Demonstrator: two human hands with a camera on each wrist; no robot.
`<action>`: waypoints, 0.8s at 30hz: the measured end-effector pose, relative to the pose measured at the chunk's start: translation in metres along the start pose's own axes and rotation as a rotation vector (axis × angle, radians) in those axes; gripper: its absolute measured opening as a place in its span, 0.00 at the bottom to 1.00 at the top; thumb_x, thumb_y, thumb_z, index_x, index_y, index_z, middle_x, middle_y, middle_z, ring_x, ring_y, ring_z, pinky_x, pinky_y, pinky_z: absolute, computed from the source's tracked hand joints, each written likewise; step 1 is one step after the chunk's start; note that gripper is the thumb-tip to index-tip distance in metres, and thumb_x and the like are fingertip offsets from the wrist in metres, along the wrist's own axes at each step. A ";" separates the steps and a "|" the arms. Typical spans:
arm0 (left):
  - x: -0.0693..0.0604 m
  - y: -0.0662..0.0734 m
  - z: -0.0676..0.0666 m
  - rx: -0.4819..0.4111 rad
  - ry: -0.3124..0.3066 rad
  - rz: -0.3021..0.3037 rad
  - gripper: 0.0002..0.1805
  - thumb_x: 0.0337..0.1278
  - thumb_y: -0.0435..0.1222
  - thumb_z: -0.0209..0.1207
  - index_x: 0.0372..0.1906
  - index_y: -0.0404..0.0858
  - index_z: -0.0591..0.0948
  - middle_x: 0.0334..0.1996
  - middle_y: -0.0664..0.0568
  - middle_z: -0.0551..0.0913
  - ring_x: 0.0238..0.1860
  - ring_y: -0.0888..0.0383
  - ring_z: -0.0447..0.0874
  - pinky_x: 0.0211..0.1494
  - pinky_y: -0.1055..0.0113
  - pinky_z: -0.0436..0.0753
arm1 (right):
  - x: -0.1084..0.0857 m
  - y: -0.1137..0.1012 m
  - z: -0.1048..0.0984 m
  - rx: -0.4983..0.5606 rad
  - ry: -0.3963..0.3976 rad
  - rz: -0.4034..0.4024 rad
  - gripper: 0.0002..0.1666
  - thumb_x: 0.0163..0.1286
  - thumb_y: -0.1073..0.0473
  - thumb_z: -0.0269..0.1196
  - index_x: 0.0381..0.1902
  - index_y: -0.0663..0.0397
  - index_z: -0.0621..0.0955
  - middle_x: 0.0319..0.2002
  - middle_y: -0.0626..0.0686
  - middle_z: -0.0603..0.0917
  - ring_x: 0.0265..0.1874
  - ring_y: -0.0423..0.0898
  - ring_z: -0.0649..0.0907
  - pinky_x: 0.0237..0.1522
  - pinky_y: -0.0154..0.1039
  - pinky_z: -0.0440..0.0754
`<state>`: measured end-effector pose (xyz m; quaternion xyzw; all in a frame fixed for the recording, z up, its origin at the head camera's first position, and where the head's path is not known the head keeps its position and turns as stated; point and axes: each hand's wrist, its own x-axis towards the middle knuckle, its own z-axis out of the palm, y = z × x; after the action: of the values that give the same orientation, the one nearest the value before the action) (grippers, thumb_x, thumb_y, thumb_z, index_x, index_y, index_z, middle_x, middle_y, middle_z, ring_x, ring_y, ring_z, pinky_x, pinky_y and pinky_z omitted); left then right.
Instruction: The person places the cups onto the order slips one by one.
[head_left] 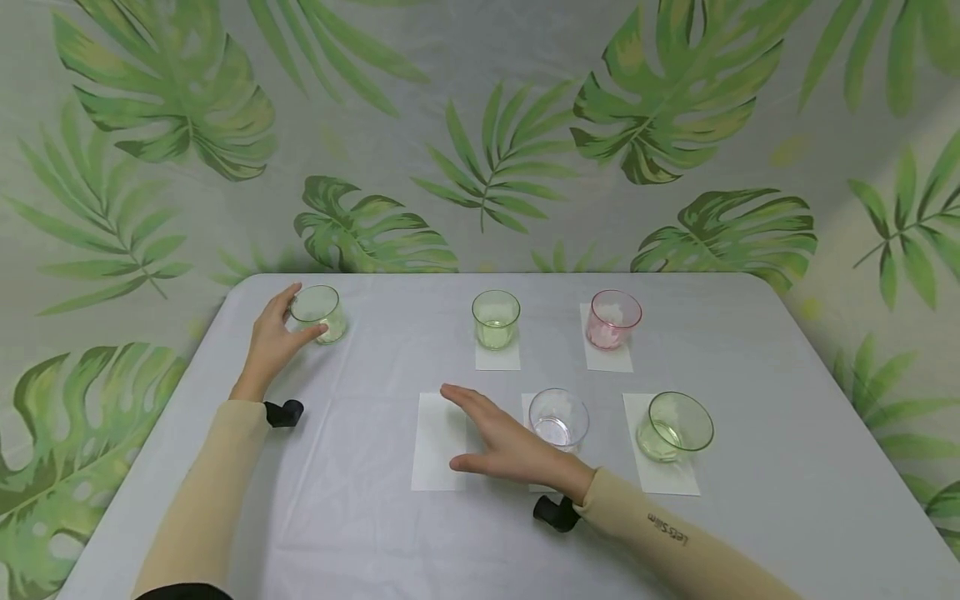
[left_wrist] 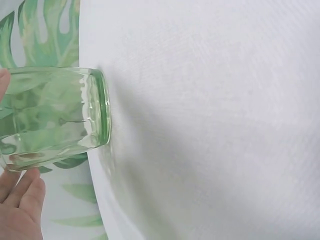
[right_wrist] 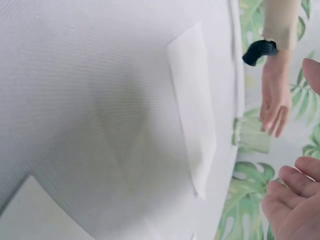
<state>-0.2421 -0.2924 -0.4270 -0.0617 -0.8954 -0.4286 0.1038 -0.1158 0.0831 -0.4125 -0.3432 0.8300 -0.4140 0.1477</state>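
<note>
At the table's far left corner, my left hand (head_left: 272, 340) holds a green-tinted glass (head_left: 330, 312), thumb on its near side and fingers round the back. In the left wrist view this glass (left_wrist: 55, 115) has its base at the tabletop, with the thumb and some fingertips at its sides. My right hand (head_left: 513, 442) hovers over the middle of the table, thumb and fingers spread and nothing between them. Beneath and beside it lies a white paper card (head_left: 435, 442). Partly behind its wrist, a clear glass (head_left: 558, 421) stands on another card.
Farther back, a green glass (head_left: 496, 321) and a pink glass (head_left: 613, 319) stand on white cards. Another green-rimmed glass (head_left: 671, 429) is on a card (head_left: 671, 479) at the right. A leaf-patterned cloth (head_left: 495, 167) hangs behind the white table (head_left: 360, 517).
</note>
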 end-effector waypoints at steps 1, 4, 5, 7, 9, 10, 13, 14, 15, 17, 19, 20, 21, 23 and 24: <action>0.000 0.000 0.000 -0.005 -0.003 -0.011 0.45 0.53 0.35 0.68 0.72 0.32 0.57 0.69 0.35 0.58 0.68 0.38 0.57 0.69 0.52 0.61 | 0.001 0.001 0.001 -0.005 0.001 0.006 0.50 0.62 0.57 0.68 0.75 0.54 0.54 0.74 0.50 0.54 0.72 0.45 0.54 0.69 0.47 0.59; 0.000 -0.001 0.000 -0.018 -0.009 -0.039 0.45 0.54 0.36 0.68 0.73 0.32 0.56 0.69 0.35 0.58 0.68 0.38 0.58 0.69 0.52 0.62 | 0.002 0.006 0.005 -0.026 0.004 0.018 0.50 0.61 0.58 0.69 0.74 0.57 0.54 0.73 0.53 0.55 0.71 0.48 0.56 0.69 0.47 0.59; 0.000 -0.001 0.000 -0.021 -0.009 -0.042 0.45 0.54 0.36 0.68 0.73 0.32 0.56 0.70 0.35 0.58 0.68 0.37 0.58 0.69 0.52 0.62 | 0.003 0.007 0.006 -0.032 0.004 0.024 0.50 0.61 0.58 0.69 0.74 0.57 0.54 0.73 0.54 0.55 0.71 0.49 0.56 0.69 0.47 0.59; 0.001 -0.003 0.001 -0.026 -0.008 -0.044 0.45 0.54 0.36 0.68 0.73 0.32 0.56 0.70 0.35 0.57 0.67 0.37 0.58 0.68 0.51 0.62 | 0.004 0.010 0.008 -0.050 0.005 0.030 0.50 0.61 0.59 0.69 0.73 0.60 0.54 0.73 0.57 0.56 0.71 0.51 0.56 0.69 0.48 0.59; 0.001 -0.004 0.002 -0.029 -0.004 -0.034 0.44 0.54 0.35 0.67 0.72 0.31 0.57 0.70 0.35 0.58 0.67 0.36 0.59 0.68 0.50 0.63 | 0.005 0.014 0.010 -0.066 0.003 0.043 0.50 0.60 0.59 0.69 0.73 0.61 0.55 0.72 0.58 0.56 0.71 0.53 0.56 0.69 0.49 0.58; 0.002 -0.005 0.003 -0.033 -0.001 -0.028 0.44 0.54 0.35 0.67 0.72 0.31 0.57 0.70 0.35 0.58 0.67 0.36 0.59 0.68 0.50 0.63 | 0.005 0.015 0.011 -0.073 0.000 0.050 0.50 0.60 0.59 0.69 0.73 0.62 0.55 0.72 0.58 0.56 0.71 0.53 0.56 0.69 0.49 0.57; 0.002 -0.008 0.004 -0.043 0.009 -0.010 0.43 0.54 0.33 0.67 0.71 0.30 0.58 0.69 0.35 0.59 0.67 0.37 0.59 0.68 0.50 0.63 | 0.006 0.021 0.014 -0.091 -0.010 0.074 0.50 0.61 0.59 0.69 0.73 0.63 0.54 0.72 0.59 0.56 0.71 0.54 0.55 0.70 0.50 0.56; 0.002 -0.008 0.005 -0.048 0.013 -0.006 0.43 0.54 0.33 0.67 0.71 0.29 0.58 0.69 0.35 0.60 0.67 0.37 0.60 0.68 0.50 0.63 | 0.006 0.023 0.015 -0.100 -0.015 0.080 0.50 0.61 0.59 0.68 0.73 0.62 0.54 0.72 0.59 0.56 0.71 0.54 0.55 0.70 0.50 0.55; 0.002 -0.009 0.005 -0.053 0.016 -0.002 0.43 0.53 0.32 0.67 0.71 0.29 0.58 0.69 0.35 0.60 0.67 0.37 0.60 0.68 0.50 0.63 | 0.007 0.025 0.016 -0.104 -0.019 0.085 0.50 0.61 0.59 0.68 0.73 0.63 0.54 0.72 0.59 0.56 0.72 0.55 0.54 0.70 0.50 0.55; 0.002 -0.009 0.005 -0.065 0.021 -0.002 0.42 0.54 0.32 0.67 0.71 0.29 0.59 0.69 0.35 0.60 0.66 0.38 0.62 0.68 0.50 0.64 | 0.007 0.028 0.017 -0.116 -0.028 0.089 0.50 0.62 0.58 0.68 0.73 0.63 0.53 0.73 0.59 0.55 0.72 0.55 0.54 0.70 0.50 0.54; 0.002 -0.008 0.006 -0.075 0.024 -0.005 0.42 0.54 0.32 0.67 0.71 0.29 0.59 0.68 0.35 0.61 0.65 0.38 0.63 0.67 0.50 0.64 | 0.008 0.030 0.018 -0.124 -0.035 0.090 0.50 0.62 0.58 0.68 0.73 0.63 0.53 0.73 0.60 0.55 0.72 0.55 0.53 0.70 0.50 0.54; 0.001 -0.008 0.006 -0.080 0.027 -0.007 0.42 0.54 0.32 0.67 0.71 0.29 0.59 0.68 0.35 0.61 0.65 0.38 0.63 0.67 0.50 0.64 | 0.008 0.030 0.019 -0.125 -0.038 0.089 0.50 0.62 0.58 0.68 0.73 0.64 0.53 0.73 0.60 0.54 0.72 0.55 0.53 0.70 0.50 0.54; 0.001 -0.007 0.006 -0.082 0.029 -0.010 0.42 0.54 0.32 0.67 0.71 0.29 0.59 0.68 0.35 0.61 0.65 0.38 0.64 0.67 0.50 0.64 | 0.009 0.031 0.019 -0.125 -0.042 0.089 0.50 0.62 0.58 0.68 0.73 0.64 0.53 0.73 0.60 0.54 0.72 0.55 0.53 0.70 0.50 0.54; 0.000 -0.007 0.006 -0.085 0.034 -0.015 0.42 0.55 0.34 0.67 0.71 0.30 0.59 0.68 0.36 0.61 0.65 0.39 0.64 0.67 0.50 0.65 | 0.009 0.032 0.019 -0.132 -0.048 0.086 0.50 0.62 0.58 0.68 0.73 0.65 0.54 0.73 0.61 0.54 0.72 0.55 0.53 0.70 0.50 0.54; -0.001 -0.007 0.006 -0.084 0.038 -0.017 0.42 0.55 0.34 0.67 0.71 0.31 0.59 0.68 0.37 0.62 0.65 0.39 0.64 0.67 0.51 0.65 | 0.010 0.032 0.019 -0.134 -0.052 0.086 0.50 0.62 0.58 0.68 0.73 0.66 0.54 0.72 0.61 0.54 0.72 0.56 0.53 0.70 0.50 0.54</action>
<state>-0.2438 -0.2916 -0.4362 -0.0501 -0.8749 -0.4680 0.1144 -0.1271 0.0788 -0.4493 -0.3268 0.8659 -0.3416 0.1635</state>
